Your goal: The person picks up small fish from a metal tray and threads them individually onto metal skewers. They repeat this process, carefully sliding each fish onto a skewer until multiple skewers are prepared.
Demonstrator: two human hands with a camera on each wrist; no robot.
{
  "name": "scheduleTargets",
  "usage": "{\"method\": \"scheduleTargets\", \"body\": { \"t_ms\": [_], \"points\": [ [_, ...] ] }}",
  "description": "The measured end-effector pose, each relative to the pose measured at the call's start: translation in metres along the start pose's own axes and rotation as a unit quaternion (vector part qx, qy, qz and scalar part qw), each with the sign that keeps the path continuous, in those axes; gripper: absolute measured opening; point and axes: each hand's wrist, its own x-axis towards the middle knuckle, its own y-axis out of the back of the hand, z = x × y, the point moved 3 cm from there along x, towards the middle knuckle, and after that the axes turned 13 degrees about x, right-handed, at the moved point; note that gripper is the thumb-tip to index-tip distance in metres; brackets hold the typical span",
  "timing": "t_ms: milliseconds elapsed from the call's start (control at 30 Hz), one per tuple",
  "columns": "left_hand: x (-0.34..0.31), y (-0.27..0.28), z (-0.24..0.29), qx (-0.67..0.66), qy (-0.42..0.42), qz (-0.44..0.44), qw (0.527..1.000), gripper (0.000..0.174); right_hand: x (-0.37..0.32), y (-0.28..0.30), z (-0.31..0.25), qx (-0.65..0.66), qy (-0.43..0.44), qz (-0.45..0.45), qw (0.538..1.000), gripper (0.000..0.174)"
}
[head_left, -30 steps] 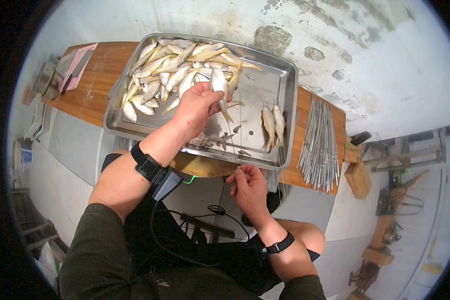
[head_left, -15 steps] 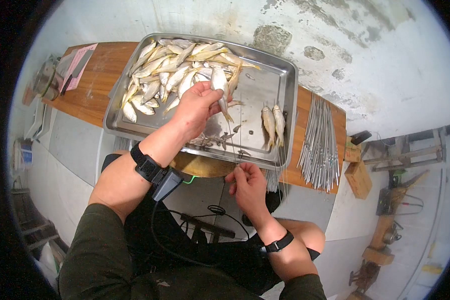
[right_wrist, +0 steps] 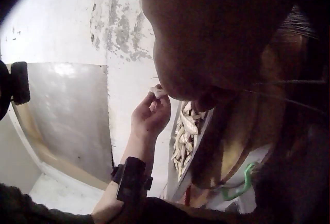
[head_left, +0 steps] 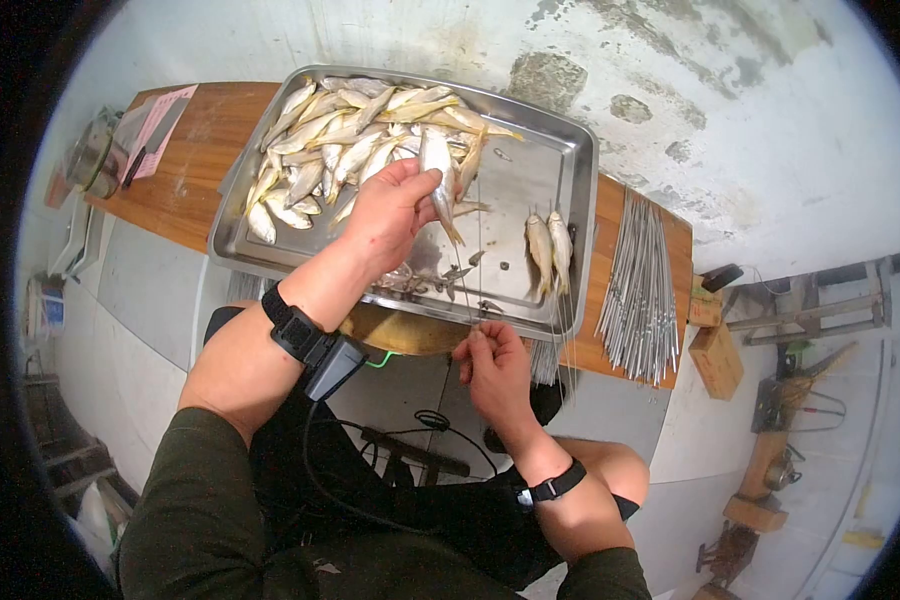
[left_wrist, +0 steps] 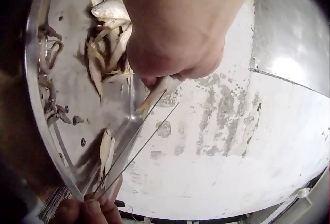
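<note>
In the head view the left hand (head_left: 388, 212) grips one silver fish (head_left: 436, 172) above the metal tray (head_left: 588, 180), its tail hanging down. Below the tray's front rim the right hand (head_left: 498, 372) pinches thin metal skewers (head_left: 467, 275) that run up toward the fish. The left wrist view shows two skewers (left_wrist: 149, 131), their upper ends near the tail of the held fish (left_wrist: 154, 97). Two fish (head_left: 539, 250) lie side by side at the tray's right. A heap of fish (head_left: 330, 140) covers the tray's left and back.
A bundle of metal skewers (head_left: 638, 290) lies on the wooden board (head_left: 215, 130) right of the tray. Small dark scraps (head_left: 455, 275) are near the front of the tray. A knife (head_left: 150, 150) rests at the left, and a stained wall (head_left: 750, 120) stands behind.
The held fish and the left hand have shifted very slightly. Both hands keep their grips, and the fish in the tray look unchanged.
</note>
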Motion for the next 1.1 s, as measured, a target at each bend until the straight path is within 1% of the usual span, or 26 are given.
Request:
{"method": "scheduleTargets", "body": {
  "t_ms": [100, 200, 300, 367, 500, 600, 667, 800, 867, 900, 967, 1100],
  "points": [
    [-0.003, -0.002, 0.003, -0.005, 0.006, 0.005, 1.000, 0.019, 0.001, -0.001, 0.000, -0.001, -0.003, 0.008, 1.000, 0.015],
    [-0.004, -0.002, 0.001, -0.012, 0.016, 0.027, 0.999, 0.019, 0.002, -0.001, 0.000, -0.009, -0.005, 0.012, 1.000, 0.015],
    [-0.003, 0.000, -0.002, -0.015, 0.027, 0.024, 0.999, 0.018, 0.004, -0.003, 0.000, -0.026, 0.003, 0.006, 1.000, 0.011],
    [-0.004, 0.000, 0.002, -0.022, 0.024, 0.027, 0.999, 0.018, 0.004, -0.003, 0.001, -0.014, 0.012, 0.007, 1.000, 0.015],
    [-0.006, 0.000, 0.004, -0.026, 0.024, 0.024, 0.999, 0.017, 0.004, -0.004, 0.001, -0.021, 0.008, 0.009, 1.000, 0.015],
    [-0.006, -0.001, -0.001, -0.006, 0.031, 0.021, 0.999, 0.014, 0.005, -0.005, 0.000, -0.019, 0.009, 0.015, 1.000, 0.015],
    [-0.009, -0.004, -0.002, 0.014, 0.051, 0.019, 0.998, 0.015, 0.006, -0.006, -0.001, -0.018, 0.014, 0.013, 1.000, 0.014],
    [-0.005, -0.002, -0.002, -0.003, 0.026, 0.011, 1.000, 0.016, 0.007, -0.008, -0.001, -0.014, 0.013, 0.009, 1.000, 0.014],
    [-0.007, -0.003, 0.004, -0.032, 0.025, 0.032, 0.999, 0.017, 0.008, -0.009, -0.002, -0.003, 0.011, 0.007, 1.000, 0.014],
    [-0.006, -0.002, 0.005, -0.032, 0.025, 0.032, 0.999, 0.017, 0.008, -0.009, -0.001, -0.003, 0.011, 0.007, 1.000, 0.014],
    [-0.005, -0.002, 0.007, -0.019, 0.009, 0.004, 1.000, 0.017, 0.009, -0.010, 0.000, -0.003, 0.009, -0.002, 1.000, 0.010],
    [-0.006, -0.001, 0.005, 0.002, 0.009, 0.014, 1.000, 0.017, 0.009, -0.011, 0.000, 0.006, 0.008, -0.003, 1.000, 0.010]
  ]
}}
